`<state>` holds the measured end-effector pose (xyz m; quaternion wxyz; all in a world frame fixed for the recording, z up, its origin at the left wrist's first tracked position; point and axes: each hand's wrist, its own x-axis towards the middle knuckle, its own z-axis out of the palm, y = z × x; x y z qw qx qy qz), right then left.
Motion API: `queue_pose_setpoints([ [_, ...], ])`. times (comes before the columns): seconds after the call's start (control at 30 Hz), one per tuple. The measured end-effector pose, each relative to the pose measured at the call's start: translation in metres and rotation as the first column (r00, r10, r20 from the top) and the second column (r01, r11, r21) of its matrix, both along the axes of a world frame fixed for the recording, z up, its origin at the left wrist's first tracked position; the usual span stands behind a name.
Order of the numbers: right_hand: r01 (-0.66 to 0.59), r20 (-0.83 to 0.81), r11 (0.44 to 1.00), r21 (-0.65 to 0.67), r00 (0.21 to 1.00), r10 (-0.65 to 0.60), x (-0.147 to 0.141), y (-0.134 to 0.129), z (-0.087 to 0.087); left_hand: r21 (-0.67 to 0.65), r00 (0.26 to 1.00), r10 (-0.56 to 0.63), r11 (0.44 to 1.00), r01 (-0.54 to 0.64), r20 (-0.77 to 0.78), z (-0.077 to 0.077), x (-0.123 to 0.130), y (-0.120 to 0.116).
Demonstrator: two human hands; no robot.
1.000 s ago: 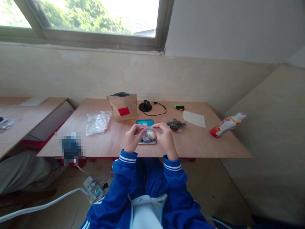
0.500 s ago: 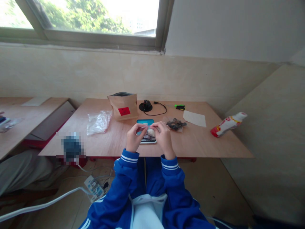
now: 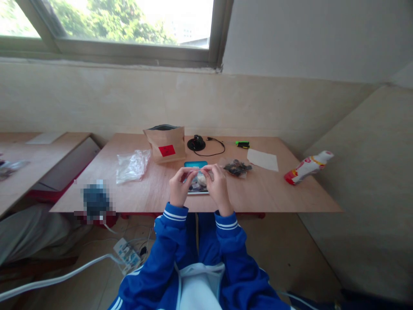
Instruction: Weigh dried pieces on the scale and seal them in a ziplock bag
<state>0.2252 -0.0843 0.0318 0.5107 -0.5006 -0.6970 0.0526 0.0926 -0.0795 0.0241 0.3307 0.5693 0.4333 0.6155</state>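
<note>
Both hands pinch at fine work near the front edge of the worktop (image 3: 274, 193): the left hand (image 3: 178, 187) and right hand (image 3: 220, 187) are curled, their fingertips (image 3: 208, 168) closing on something small and thin (image 3: 196, 170), too hidden to name, just above a pale lump (image 3: 200, 179) on a flat pack (image 3: 198, 188) beside a teal case (image 3: 195, 164)

Daylight glares through the window (image 3: 129, 23) (sky blown white), edges warped.

On the plywood table (image 3: 258, 193): kraft pouch (image 3: 166, 144) at the back, cable with puck (image 3: 196, 143) right of it, plastic bag (image 3: 133, 167) front-left of the pouch. Flat case (image 3: 195, 164) mid-table, small bag (image 3: 237, 168) just right of it, paper sheet (image 3: 262, 159) further right.
</note>
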Motion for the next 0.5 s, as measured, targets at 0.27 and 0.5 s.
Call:
queue_pose_setpoints([
  [0.27,-0.164,-0.154,0.986,-0.038,0.976,0.156,-0.005,-0.008,0.011,0.025,1.000,-0.018,1.000,0.017,0.007,0.001,-0.009,-0.003],
  [0.5,-0.108,-0.177,0.994,-0.036,0.979,0.100,-0.006,-0.006,0.009,0.036,0.994,-0.044,0.998,0.048,-0.099,0.006,-0.005,-0.008],
])
